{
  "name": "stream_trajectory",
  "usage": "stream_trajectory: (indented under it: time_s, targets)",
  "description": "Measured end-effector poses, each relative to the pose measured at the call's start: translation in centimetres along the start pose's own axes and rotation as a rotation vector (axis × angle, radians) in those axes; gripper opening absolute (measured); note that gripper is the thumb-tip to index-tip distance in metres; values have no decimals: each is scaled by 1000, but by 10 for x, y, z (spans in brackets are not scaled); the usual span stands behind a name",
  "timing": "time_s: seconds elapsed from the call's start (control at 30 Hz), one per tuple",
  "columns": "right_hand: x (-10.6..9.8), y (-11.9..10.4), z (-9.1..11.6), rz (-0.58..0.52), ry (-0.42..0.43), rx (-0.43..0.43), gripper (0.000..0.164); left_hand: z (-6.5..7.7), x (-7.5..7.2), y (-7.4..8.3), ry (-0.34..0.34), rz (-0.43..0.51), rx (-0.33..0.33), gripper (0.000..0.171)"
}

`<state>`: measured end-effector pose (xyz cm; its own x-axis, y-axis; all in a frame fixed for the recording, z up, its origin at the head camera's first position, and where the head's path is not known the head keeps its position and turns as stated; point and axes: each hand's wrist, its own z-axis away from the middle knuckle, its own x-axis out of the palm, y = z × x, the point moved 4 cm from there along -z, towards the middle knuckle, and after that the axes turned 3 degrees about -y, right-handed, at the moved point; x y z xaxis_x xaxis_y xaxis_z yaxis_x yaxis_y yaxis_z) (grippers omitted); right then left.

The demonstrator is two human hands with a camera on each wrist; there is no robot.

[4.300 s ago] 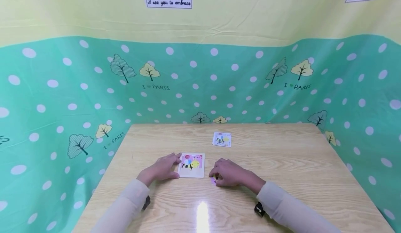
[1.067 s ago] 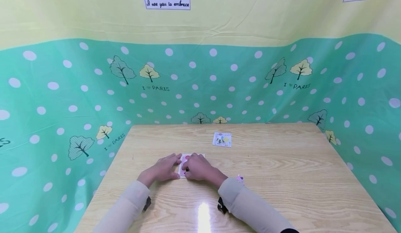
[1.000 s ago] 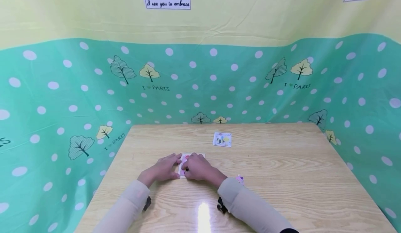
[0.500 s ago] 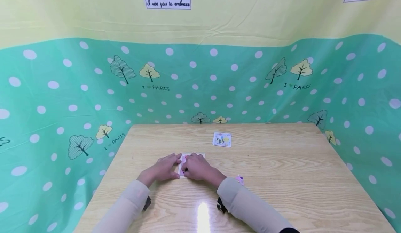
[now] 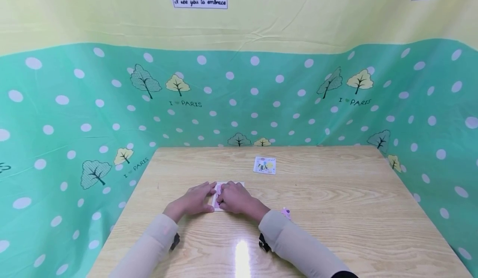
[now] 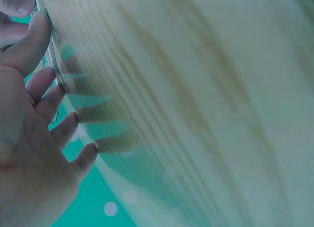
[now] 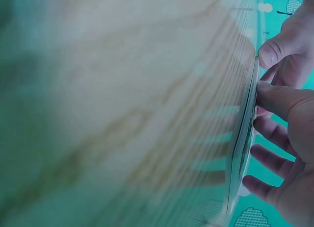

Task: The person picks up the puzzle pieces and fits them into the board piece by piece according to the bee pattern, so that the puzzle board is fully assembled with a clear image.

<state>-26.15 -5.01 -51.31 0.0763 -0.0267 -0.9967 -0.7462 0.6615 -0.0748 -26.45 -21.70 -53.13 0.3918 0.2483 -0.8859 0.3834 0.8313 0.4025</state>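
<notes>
A square jigsaw board [image 5: 216, 208] with a pale frame and pink picture lies on the wooden table. My left hand [image 5: 195, 199] rests along its left side, thumb at the near corner and fingers at the far one. My right hand [image 5: 236, 198] is over the board with curled fingers, holding a puzzle piece against it; the hand hides the piece and most of the picture. In the right wrist view, the right thumb [image 7: 277, 97] touches the board's edge [image 7: 240, 138]. The left thumb [image 6: 34, 42] is also at this edge in the left wrist view.
A small pink puzzle piece [image 5: 286, 213] lies right of the board, beside my right sleeve. Farther back is a square picture card [image 5: 265, 165] showing a bee. A green dotted cloth [image 5: 239, 95] hangs behind and beside the table [image 5: 354, 195].
My right hand has come left from a piece on the table onto the board. Over the last second it shifts only slightly there. My left hand stays at the board's left side.
</notes>
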Motion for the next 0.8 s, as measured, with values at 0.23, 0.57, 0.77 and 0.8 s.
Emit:
stream_trajectory:
  time_s: [0.23, 0.57, 0.77, 0.8]
  targets:
    - [-3, 1, 6, 2, -22, -40, 24, 0, -2, 3, 6, 4, 0, 63]
    - [-5, 8, 15, -161, -63, -59, 31, 1, 0, 3, -3, -6, -11, 65]
    - [-11, 16, 24, -184, -87, -15, 31, 1, -1, 3, 5, -7, -14, 64]
    - [-13, 17, 26, -186, -88, -10, 31, 1, -1, 3, 3, -4, -17, 64]
